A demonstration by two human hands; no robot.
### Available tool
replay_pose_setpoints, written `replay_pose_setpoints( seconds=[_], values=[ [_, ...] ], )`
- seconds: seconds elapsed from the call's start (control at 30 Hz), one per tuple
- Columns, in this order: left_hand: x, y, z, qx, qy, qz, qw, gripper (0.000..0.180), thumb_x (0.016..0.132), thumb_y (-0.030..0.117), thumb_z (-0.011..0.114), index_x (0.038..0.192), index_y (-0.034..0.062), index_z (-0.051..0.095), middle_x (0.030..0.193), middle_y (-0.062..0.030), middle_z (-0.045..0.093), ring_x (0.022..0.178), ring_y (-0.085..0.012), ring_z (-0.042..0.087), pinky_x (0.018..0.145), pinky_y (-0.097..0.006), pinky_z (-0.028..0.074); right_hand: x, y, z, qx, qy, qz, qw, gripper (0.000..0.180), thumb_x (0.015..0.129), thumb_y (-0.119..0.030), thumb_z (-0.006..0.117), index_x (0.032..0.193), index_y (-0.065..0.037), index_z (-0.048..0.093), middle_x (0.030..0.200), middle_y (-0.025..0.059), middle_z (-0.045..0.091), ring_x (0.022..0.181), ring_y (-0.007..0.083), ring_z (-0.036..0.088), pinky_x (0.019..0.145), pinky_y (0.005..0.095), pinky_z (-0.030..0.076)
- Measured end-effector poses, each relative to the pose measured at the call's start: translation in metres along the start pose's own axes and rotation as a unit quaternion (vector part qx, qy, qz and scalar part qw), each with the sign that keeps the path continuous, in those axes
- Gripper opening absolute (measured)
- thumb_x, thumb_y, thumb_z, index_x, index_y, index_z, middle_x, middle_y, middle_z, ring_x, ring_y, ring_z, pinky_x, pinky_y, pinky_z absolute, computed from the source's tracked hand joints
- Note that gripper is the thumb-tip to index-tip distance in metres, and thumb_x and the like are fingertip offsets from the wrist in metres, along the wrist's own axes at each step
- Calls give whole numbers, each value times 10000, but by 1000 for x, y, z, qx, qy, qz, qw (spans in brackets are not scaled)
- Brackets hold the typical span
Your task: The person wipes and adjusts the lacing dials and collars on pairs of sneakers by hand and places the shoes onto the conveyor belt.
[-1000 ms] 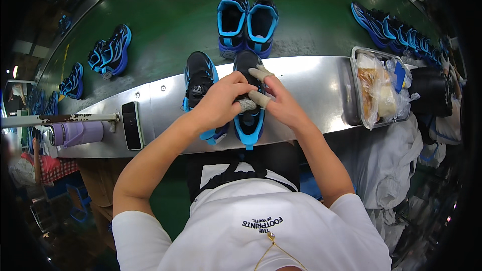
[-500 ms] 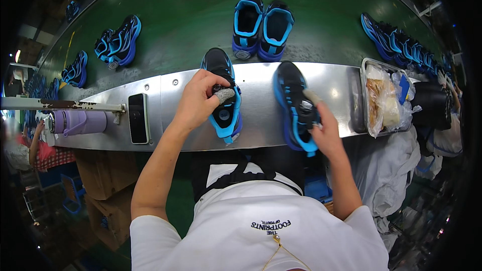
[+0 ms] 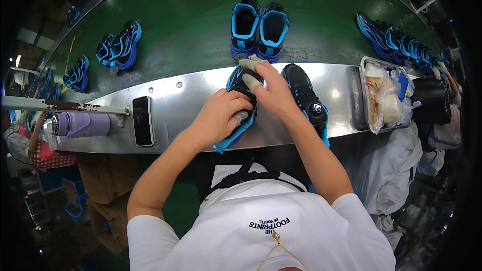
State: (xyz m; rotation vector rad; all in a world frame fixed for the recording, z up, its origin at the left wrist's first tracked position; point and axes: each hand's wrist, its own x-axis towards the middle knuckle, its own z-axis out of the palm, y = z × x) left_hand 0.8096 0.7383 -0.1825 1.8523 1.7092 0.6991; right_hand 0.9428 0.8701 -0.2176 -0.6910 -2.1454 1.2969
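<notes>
A black and blue sneaker (image 3: 232,142) lies on the metal ledge in front of me, largely covered by both hands. My left hand (image 3: 217,119) is closed round its opening side, with a grey cover on the thumb. Over the laces and toe is my right hand (image 3: 273,93), its covered thumb and finger closed on the upper; any small part between them is hidden. Just to the right, apart from both hands, a matching sneaker (image 3: 301,90) rests toe away from me, with a round dial on its tongue.
A sneaker pair (image 3: 258,30) stands on the green belt ahead. More sneakers (image 3: 123,47) sit at left, and a row (image 3: 394,40) at right. The ledge holds a phone (image 3: 142,120), a purple bottle (image 3: 83,124) and a metal tray (image 3: 364,98) of bagged items. A bar (image 3: 65,104) juts in.
My right hand has left the right sneaker and crossed left onto the other one. That sneaker has shifted slightly right and tilted, with my left hand moving along with it.
</notes>
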Motion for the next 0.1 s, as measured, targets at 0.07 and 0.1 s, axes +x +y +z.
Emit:
replay_pose_setpoints(
  seconds=[0.07,0.1],
  values=[
    [-6,11,5,-75,68,-96,990,317,747,-13,640,1055,61,633,1218,-121,566,964,-260,566,911,-371,446,15,29,32,-100,68,9,993,383,850,-216,604,1204,-71,624,1233,202,557,1182,399,469,1027,465,363],
    [-2,21,-6,-92,54,-203,973,291,769,77,714,1048,54,634,1330,-147,500,1056,-244,573,933,-372,439,24,38,45,-111,63,47,991,425,827,-283,635,1208,-93,633,1321,191,516,1225,394,438,1032,499,354]
  ],
)
